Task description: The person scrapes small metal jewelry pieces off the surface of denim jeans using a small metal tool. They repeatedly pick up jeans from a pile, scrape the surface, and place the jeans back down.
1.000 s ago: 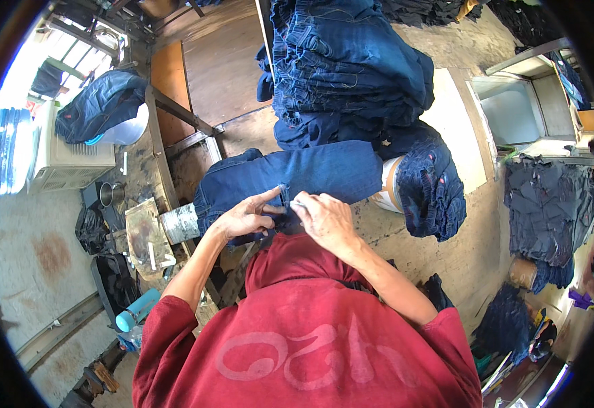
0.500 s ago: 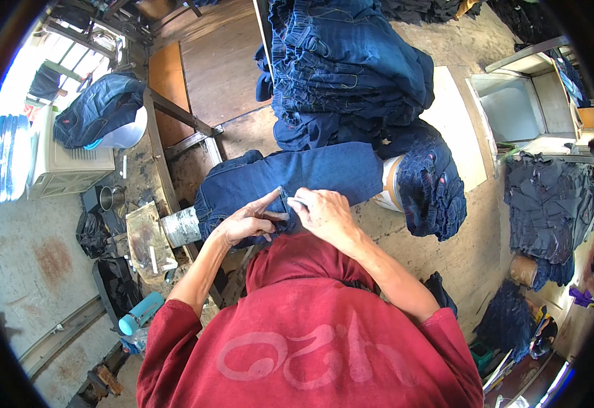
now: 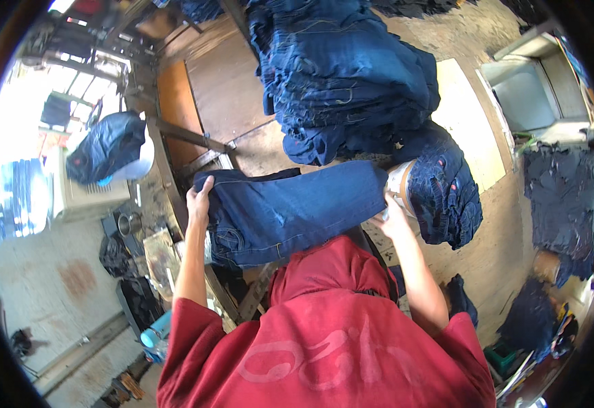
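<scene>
A pair of dark blue jeans point(image 3: 297, 214) lies stretched crosswise in front of me, its waist end at left and leg end at right. At the waist end, my left hand point(image 3: 200, 200) is closed on the cloth, thumb on top. By the leg hem at the other end, my right hand point(image 3: 395, 219) has its fingers closed round the edge, partly hidden by the cloth. Something small and pale shows at its fingertips, too small to name. Just beyond that hem is a white cylinder point(image 3: 399, 178), with more bunched jeans point(image 3: 445, 194) over its right part.
A tall stack of blue jeans point(image 3: 344, 75) rises straight ahead. At left are a garment-draped fan-like box point(image 3: 86, 187), a metal cup point(image 3: 130, 223) and a turquoise bottle point(image 3: 155, 330). Dark folded garments point(image 3: 561, 197) lie at right, near an open box point(image 3: 521, 95).
My hands have parted from the middle of the jeans, left to the waist end, right to the hem. The jeans now cover most of the left support. The view has shifted slightly.
</scene>
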